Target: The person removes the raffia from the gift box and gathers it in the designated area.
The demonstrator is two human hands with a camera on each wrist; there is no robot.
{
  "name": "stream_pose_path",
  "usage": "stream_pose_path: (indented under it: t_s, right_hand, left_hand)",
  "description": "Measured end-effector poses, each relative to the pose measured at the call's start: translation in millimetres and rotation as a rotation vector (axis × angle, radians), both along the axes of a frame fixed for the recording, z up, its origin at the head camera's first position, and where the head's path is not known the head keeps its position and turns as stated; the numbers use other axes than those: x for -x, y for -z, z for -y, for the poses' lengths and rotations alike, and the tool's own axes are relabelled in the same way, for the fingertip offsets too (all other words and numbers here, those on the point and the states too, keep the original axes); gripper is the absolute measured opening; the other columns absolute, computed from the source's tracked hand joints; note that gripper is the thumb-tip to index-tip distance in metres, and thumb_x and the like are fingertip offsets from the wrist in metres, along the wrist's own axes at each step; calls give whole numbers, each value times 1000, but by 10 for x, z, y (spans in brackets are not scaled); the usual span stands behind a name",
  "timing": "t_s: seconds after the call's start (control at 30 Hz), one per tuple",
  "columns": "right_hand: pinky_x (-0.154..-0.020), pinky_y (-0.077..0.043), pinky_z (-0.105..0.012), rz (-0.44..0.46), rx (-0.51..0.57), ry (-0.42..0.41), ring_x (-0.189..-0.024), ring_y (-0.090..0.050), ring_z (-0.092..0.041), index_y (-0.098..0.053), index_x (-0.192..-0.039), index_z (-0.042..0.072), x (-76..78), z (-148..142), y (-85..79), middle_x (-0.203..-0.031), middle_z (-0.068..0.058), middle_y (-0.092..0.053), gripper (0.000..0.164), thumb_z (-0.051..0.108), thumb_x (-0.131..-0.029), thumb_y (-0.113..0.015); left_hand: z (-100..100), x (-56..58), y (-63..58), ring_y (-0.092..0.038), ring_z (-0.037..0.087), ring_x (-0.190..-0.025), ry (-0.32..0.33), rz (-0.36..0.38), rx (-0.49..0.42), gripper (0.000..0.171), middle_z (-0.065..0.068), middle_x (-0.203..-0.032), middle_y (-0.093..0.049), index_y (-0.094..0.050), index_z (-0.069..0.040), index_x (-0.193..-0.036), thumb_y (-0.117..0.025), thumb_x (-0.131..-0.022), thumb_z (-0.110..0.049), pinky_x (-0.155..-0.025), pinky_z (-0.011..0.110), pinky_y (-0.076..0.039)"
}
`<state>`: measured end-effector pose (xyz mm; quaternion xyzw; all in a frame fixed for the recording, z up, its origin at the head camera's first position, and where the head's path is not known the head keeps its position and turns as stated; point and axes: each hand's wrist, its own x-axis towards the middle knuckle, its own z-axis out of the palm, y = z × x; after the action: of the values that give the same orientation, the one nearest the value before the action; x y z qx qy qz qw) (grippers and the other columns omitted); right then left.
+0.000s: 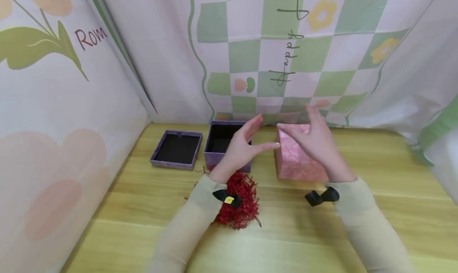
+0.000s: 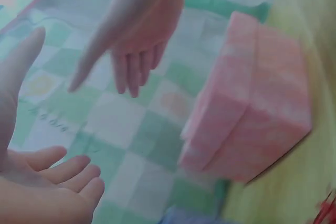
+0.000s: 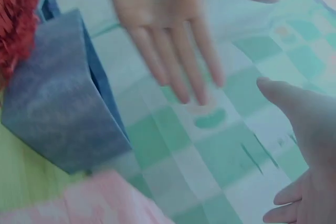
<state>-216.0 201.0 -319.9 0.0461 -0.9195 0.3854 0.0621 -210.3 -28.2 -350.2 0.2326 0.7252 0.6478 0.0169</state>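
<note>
Over the open purple box (image 1: pixel 213 156), the left hand (image 1: pixel 239 147) hangs in the air, its fingers extended and thumb pointing right. My right hand (image 1: pixel 316 139) is raised over the closed pink box (image 1: pixel 297 170), with thumb and fingers spread apart. The palms face one another across a gap, and neither hand holds anything. In the left wrist view the pink box (image 2: pixel 247 103) stands beside the hands, its lid seam showing. A heap of red shredded paper (image 1: pixel 239 209) lies in front of the purple box, partly hidden by the left forearm.
A shallow purple lid (image 1: pixel 179 149) with a black inside lies left of the purple box on the wooden table (image 1: pixel 279 233). Behind the boxes hangs a green-and-white checked curtain (image 1: pixel 247 56). Another printed curtain (image 1: pixel 53 106) borders the left side.
</note>
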Motion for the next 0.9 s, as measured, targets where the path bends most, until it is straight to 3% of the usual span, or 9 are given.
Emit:
stream_pose_path:
  t_s: [0.13, 0.3, 0.53, 0.67, 0.73, 0.8, 0.9]
  right_hand:
    - [-107, -14, -79, 32, 73, 28, -149, -7, -50, -2, -165, 21, -18, -298, 18, -169, -13, 0, 107, 67, -90, -64]
    - [-110, -13, -75, 39, 65, 31, -147, -8, -54, -2, -165, 11, -56, -620, 145, -167, -22, -2, 101, 59, -97, -60]
    - [-110, -9, -76, 91, 72, -24, -147, -2, -55, 3, -164, 11, -137, -952, 482, -166, -25, 2, 100, 51, -99, -62]
    - [-110, -9, -75, 173, 86, -54, -146, -1, -57, 8, -162, 7, -180, -1091, 684, -165, -28, 5, 103, 49, -99, -62]
    - [-115, -8, -67, 188, 142, -90, -147, 0, -54, 11, -161, 5, -210, -1132, 782, -165, -27, 7, 102, 41, -101, -63]
    - [-121, -13, -46, 174, 215, -125, -148, -1, -51, 12, -160, 5, -236, -1160, 881, -165, -26, 7, 99, 30, -102, -64]
    - [-112, -18, -14, 112, 294, -164, -147, -6, -49, 10, -160, 4, -266, -1164, 1007, -165, -26, 5, 99, 13, -99, -67]
  left_hand:
    - [-272, 28, 94, -32, 7, -144, -22, 89, -14, 90, 0, -161, -35, -34, -14, -160, -85, -86, -18, -117, 30, -28]
    - [-540, 54, 260, -29, 13, -146, -37, 175, -5, 96, -5, -162, -33, -32, -17, -161, -88, -83, -21, -114, 29, -32]
    - [-742, 66, 563, -31, 15, -145, -81, 151, 37, 110, 0, -163, -32, -24, -19, -164, -92, -78, -24, -114, 45, -35]
    - [-796, 89, 703, -35, 17, -143, -95, 134, 98, 115, 3, -162, -33, -17, -23, -165, -93, -77, -23, -114, 38, -34]
    - [-809, 97, 763, -36, 17, -143, -99, 129, 116, 116, 2, -161, -35, -16, -23, -165, -93, -77, -22, -114, 33, -32]
    - [-815, 93, 807, -37, 15, -142, -102, 131, 122, 117, 3, -161, -36, -16, -23, -165, -93, -77, -20, -114, 31, -30]
    - [-825, 83, 851, -37, 11, -140, -84, 138, 91, 118, 4, -162, -33, -16, -18, -165, -93, -76, -15, -113, 26, -32]
